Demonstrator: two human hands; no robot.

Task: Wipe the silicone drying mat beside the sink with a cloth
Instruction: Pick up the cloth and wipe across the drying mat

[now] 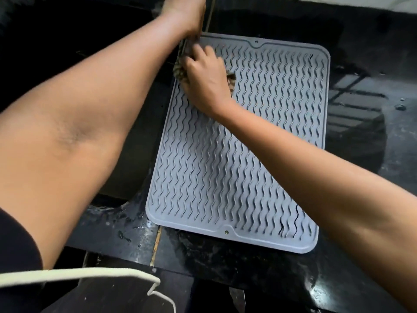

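Note:
A grey silicone drying mat (237, 154) with wavy ridges lies on the black counter. My right hand (205, 80) presses a brownish patterned cloth (230, 82) onto the mat's far left corner; most of the cloth is hidden under the palm, with bits showing at either side of the hand. My left hand (185, 14) reaches across to the mat's far left edge and pinches it there, with its fingers partly cut off by the top of the view.
The dark sink (130, 154) lies left of the mat, under my left arm. The black stone counter (365, 114) is wet and glossy, with droplets near the mat's near left corner. A white cord (90, 274) hangs in front of my body.

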